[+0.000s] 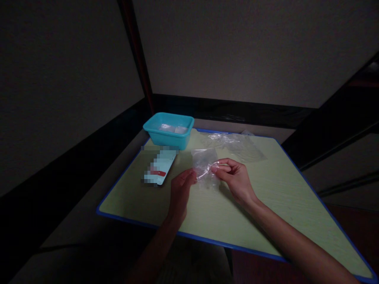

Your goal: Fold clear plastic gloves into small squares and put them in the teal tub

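A small clear plastic bag [204,158] is held up between my two hands above the middle of the table. My left hand [181,185] pinches its left edge between thumb and fingers. On the right side, my right hand [233,176] grips the bag with thumb and fingertips closed on the crinkled film. Glare on the plastic makes it hard to see whether anything is inside. Behind my right hand, larger clear plastic sheets or bags [244,148] lie flat and wrinkled on the table.
The yellow-green table [231,225] has a raised-looking blue edge. A turquoise plastic basin [168,138] stands at the far left corner, with clear packets [180,129] inside. A flat pale-blue item with a red patch [162,165] lies left of my hands. Walls close in behind.
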Action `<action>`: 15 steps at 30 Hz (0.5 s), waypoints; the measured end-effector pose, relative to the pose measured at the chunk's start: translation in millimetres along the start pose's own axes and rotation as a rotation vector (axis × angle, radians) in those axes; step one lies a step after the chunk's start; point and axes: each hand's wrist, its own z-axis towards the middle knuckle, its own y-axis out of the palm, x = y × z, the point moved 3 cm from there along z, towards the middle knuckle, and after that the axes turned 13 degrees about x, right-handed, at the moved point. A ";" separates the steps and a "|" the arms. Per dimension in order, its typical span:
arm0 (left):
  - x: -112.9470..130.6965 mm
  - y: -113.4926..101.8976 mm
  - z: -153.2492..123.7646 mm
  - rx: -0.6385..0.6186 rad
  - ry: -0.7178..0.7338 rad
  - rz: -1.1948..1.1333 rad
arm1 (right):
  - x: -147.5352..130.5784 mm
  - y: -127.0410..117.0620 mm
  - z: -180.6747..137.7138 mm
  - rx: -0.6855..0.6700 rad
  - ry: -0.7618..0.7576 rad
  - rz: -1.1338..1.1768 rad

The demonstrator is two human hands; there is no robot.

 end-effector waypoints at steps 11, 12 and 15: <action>14.0 -1.3 2.2 0.024 0.118 0.229 | -4.9 -9.6 -3.3 -0.208 0.056 -0.158; 14.4 -2.0 2.8 0.013 0.113 0.239 | -4.6 -11.7 -2.5 -0.222 0.051 -0.174; 14.5 -2.8 5.2 -0.040 0.070 0.254 | -3.7 -16.6 -0.4 -0.241 0.018 -0.199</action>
